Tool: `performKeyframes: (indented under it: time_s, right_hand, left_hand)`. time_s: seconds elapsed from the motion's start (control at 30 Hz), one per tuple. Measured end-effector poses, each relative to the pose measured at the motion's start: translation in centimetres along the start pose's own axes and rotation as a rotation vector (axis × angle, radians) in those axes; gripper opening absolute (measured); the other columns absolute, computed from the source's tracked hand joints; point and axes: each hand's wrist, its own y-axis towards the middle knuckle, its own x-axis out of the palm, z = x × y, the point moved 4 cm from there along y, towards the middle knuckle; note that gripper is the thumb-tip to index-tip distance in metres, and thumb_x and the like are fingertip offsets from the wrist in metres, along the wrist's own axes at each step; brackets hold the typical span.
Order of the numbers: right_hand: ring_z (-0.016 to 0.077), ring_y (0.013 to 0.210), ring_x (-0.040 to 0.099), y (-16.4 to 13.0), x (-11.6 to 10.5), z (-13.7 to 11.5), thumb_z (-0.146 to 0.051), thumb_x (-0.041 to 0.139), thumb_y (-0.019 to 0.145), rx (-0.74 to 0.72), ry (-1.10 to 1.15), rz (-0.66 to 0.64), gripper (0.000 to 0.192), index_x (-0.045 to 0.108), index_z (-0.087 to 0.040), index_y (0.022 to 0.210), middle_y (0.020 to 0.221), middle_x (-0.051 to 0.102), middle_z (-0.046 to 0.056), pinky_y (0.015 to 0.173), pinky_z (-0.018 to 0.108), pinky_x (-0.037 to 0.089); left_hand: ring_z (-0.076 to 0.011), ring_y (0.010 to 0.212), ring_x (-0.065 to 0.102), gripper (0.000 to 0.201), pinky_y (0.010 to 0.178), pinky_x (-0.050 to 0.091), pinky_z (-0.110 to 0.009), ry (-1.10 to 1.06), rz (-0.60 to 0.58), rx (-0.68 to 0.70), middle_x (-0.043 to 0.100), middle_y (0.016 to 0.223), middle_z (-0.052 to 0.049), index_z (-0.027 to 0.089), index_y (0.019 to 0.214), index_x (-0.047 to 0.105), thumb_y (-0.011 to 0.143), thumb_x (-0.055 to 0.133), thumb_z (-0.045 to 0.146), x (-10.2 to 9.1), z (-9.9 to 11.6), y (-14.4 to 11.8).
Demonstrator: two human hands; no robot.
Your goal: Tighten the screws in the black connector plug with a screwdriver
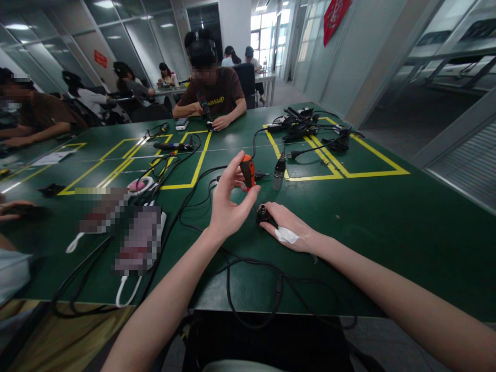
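My left hand [232, 201] is closed around the handle of an orange-and-black screwdriver [248, 172], held upright with its thin shaft pointing down. Below it, my right hand [290, 227] grips a small black part [262, 216] with a metal ring on top, low against the green table. The screwdriver's tip is near this part; whether they touch I cannot tell. A white patch [287, 235] is stuck on the right hand near the thumb. Just beyond the hands stands a black cylindrical tool with a clear lower end [279, 173].
Black cables [251, 263] loop over the table near its front edge. Two devices with blurred screens [139, 237] lie at the left. A pile of black tools and cords [298, 124] sits at the back right, among yellow tape lines [372, 174]. Across the table, a person [215, 88] holds a tool.
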Motion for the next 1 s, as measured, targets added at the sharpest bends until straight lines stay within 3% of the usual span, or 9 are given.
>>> performKeyframes:
  time_s: [0.2, 0.37, 0.67, 0.87, 1.0]
  right_hand:
    - [0.0316, 0.101, 0.069, 0.06, 0.09, 0.06, -0.023, 0.063, 0.1, 0.004, 0.0, 0.0, 0.021, 0.061, -0.021, 0.121, 0.113, 0.073, 0.013, 0.09, 0.048, 0.058]
    - [0.0317, 0.103, 0.07, 0.04, 0.1, 0.07, -0.024, 0.064, 0.1, 0.014, 0.001, -0.007, 0.022, 0.06, -0.02, 0.122, 0.114, 0.072, 0.014, 0.092, 0.048, 0.057]
    - [0.0319, 0.104, 0.07, 0.01, 0.09, 0.0, -0.025, 0.063, 0.1, 0.004, 0.003, 0.001, 0.026, 0.06, -0.02, 0.126, 0.116, 0.072, 0.014, 0.093, 0.05, 0.058]
    - [0.0323, 0.103, 0.07, -0.02, -0.01, -0.01, -0.024, 0.063, 0.1, 0.011, 0.003, -0.013, 0.024, 0.06, -0.02, 0.123, 0.115, 0.073, 0.014, 0.093, 0.05, 0.058]
    - [0.0325, 0.103, 0.07, 0.02, 0.0, 0.0, -0.024, 0.063, 0.1, 0.012, 0.006, -0.002, 0.024, 0.06, -0.02, 0.124, 0.115, 0.073, 0.014, 0.092, 0.05, 0.058]
  left_hand:
    - [-0.0146, 0.088, 0.078, 0.066, 0.089, 0.064, -0.033, -0.094, -0.054, -0.03, 0.078, 0.12, -0.007, 0.031, 0.162, 0.036, 0.103, 0.063, 0.02, 0.14, 0.27, -0.04]
    - [-0.0172, 0.096, 0.077, 0.068, 0.083, 0.06, -0.03, -0.038, -0.025, -0.026, 0.08, 0.115, -0.006, 0.029, 0.161, 0.04, 0.1, 0.071, 0.026, 0.1, 0.45, 0.05]
    - [-0.0179, 0.102, 0.068, 0.064, 0.076, 0.055, -0.026, 0.067, 0.006, -0.019, 0.07, 0.134, -0.009, 0.031, 0.159, 0.044, 0.1, 0.069, 0.033, -0.17, -0.24, -0.02]
    - [-0.0168, 0.091, 0.073, 0.069, 0.087, 0.062, -0.034, -0.036, -0.043, -0.033, 0.075, 0.117, -0.007, 0.032, 0.166, 0.028, 0.105, 0.06, 0.031, -0.02, -0.08, -0.18]
    - [-0.0179, 0.097, 0.074, 0.068, 0.088, 0.061, -0.033, -0.002, -0.06, -0.028, 0.076, 0.118, -0.007, 0.031, 0.165, 0.033, 0.104, 0.063, 0.03, 0.05, 0.22, -0.05]
